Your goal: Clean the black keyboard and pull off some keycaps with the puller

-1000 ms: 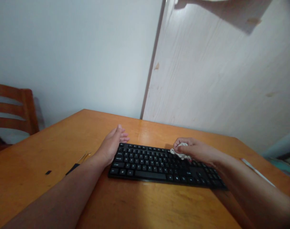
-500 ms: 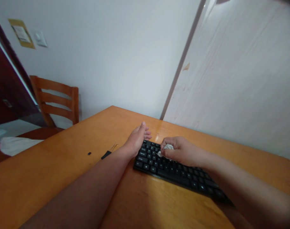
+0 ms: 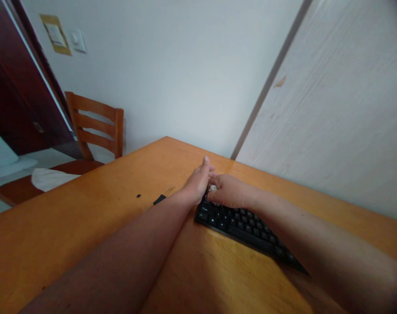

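The keyboard (image 3: 250,231) lies directly beneath the right hand's grip, its right-hand portion partly hidden by the right forearm. The step in hand is judged to be a wipe of the keys at the left end. The left hand (image 3: 198,181), just left of the grip, stands edge-down with fingers extended, grasping nothing; contact with the keyboard's left end cannot be confirmed. The right hand (image 3: 229,192) is clenched on a crumpled white wad (image 3: 212,188). In judgement, the next move calls for light pressure, with the left hand serving as a stop.

A pale wall (image 3: 185,74) rises beyond the grip. The wooden table (image 3: 103,226) extends to both sides of the grip, with dark marks on its near part. Far left of the grip are a dark red door (image 3: 22,87) and a wooden chair (image 3: 95,125), with a white cloth (image 3: 52,179) on its seat. A wall switch (image 3: 77,41) is above the chair. Nearer, left of the grip, lie a black item with thin prongs (image 3: 159,199) and a small dark piece (image 3: 138,196), unidentified.
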A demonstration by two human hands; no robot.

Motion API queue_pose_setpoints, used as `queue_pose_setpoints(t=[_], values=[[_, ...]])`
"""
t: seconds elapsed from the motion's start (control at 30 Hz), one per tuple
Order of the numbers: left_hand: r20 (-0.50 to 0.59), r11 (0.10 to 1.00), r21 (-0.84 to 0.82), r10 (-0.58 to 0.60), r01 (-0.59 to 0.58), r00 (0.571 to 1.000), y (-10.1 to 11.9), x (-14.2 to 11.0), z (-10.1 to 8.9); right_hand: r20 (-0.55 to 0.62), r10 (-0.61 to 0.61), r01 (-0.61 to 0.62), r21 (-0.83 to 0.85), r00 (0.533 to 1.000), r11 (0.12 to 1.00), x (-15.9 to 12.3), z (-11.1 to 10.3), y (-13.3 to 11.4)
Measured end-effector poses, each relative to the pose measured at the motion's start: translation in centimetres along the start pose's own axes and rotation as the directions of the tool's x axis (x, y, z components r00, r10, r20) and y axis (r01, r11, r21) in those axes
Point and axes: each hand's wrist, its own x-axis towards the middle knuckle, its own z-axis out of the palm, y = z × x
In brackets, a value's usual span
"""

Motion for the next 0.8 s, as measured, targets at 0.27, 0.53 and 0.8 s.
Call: queue_pose_setpoints(t=[0.27, 0.53, 0.8], values=[[0.009, 1.0, -0.031, 0.004, -0.004, 1.0, 0.0, 0.0, 0.1, 0.045, 0.011, -0.006, -0.105, 0.999, 0.994, -0.1, -0.8, -0.1], [0.008, 1.0, -0.02, -0.01, 0.01, 1.0, 0.3, -0.3, 0.3, 0.068, 0.054, -0.042, -0.168, 0.996, 0.985, -1.5, -1.1, -0.1], [-0.001, 1.0, 0.012, -0.017, 0.017, 1.0, 0.1, 0.1, 0.2, 0.087, 0.133, -0.121, -0.131, 0.987, 0.984, -3.1, -1.4, 1.2]])
